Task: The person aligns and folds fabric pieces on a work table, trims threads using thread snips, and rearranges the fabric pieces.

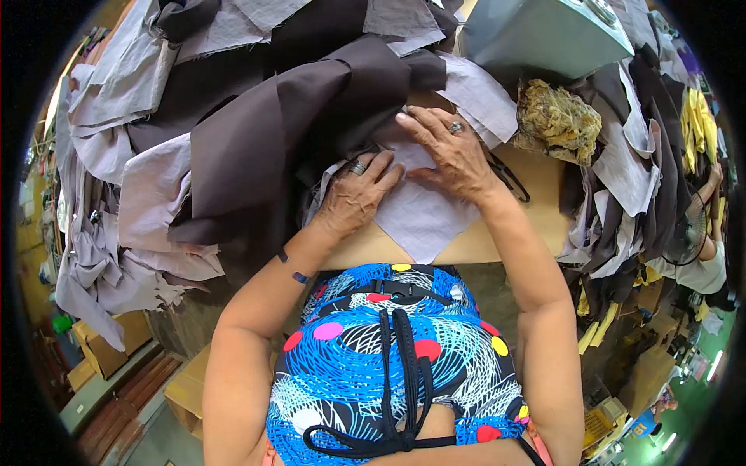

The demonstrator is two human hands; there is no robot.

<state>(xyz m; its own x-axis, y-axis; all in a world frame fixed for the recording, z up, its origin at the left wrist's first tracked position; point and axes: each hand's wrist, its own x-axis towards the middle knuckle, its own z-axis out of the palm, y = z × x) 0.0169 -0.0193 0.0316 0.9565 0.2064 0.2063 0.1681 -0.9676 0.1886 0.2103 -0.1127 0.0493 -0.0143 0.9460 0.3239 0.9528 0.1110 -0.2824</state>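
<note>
A pale lilac-grey cloth piece (431, 217) lies on the tan work surface in front of me, one corner pointing toward my body. My left hand (359, 193), with a ring, rests on its left part; the fingers are bent and a little apart, lying on the cloth. Farther right, my right hand (454, 159), also ringed, spreads over the same cloth with thumb and fingers apart. Its fingertips touch near the edge of a dark brown cloth (311, 101), which is heaped and folded to the left. A black looped handle (509, 179) shows beside my right wrist.
A grey metal box (544, 35) stands at the back right, with a yellowish tangled bundle (558, 120) in front of it. More grey and dark cloth (629, 171) hangs at the right edge. Cardboard boxes (116, 342) sit below left. Another person (699, 260) is at far right.
</note>
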